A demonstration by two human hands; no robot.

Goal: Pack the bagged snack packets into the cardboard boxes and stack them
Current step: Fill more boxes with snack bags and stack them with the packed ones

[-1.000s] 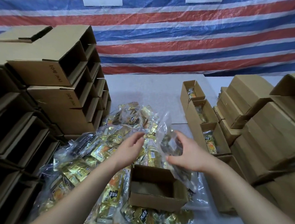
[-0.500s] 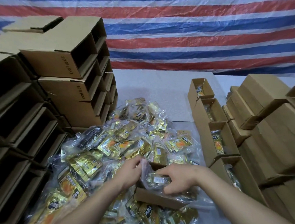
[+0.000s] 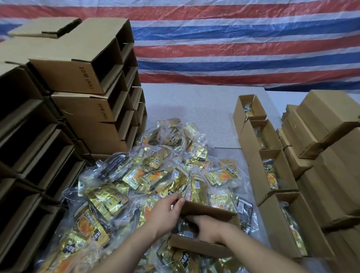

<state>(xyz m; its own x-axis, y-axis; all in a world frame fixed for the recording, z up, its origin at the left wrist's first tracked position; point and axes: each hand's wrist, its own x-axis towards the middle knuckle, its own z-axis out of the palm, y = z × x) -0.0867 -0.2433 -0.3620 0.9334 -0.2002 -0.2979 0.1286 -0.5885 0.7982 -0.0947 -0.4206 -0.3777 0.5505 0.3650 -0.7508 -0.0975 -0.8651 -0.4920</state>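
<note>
Near the table's (image 3: 194, 106) front edge, the right hand (image 3: 210, 228) is pressing a bagged packet (image 3: 184, 229) into the open box (image 3: 200, 244), its grip hidden; the left hand (image 3: 166, 214) is gripping the box's wall. Filling is underway; next, the hand needs withdrawing before stacking.

Makeshift packing room, stacked cardboard boxes (image 3: 85, 78), heaped snack packets (image 3: 148, 179), striped tarpaulin backdrop (image 3: 243, 40), grey table (image 3: 194, 111)

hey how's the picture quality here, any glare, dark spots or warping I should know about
Head view: glare glints off the gold snack packets; the empty box stack at left sinks into deep shadow; wide-angle warping bends the striped tarp; the hands in the open box look soft.
</note>
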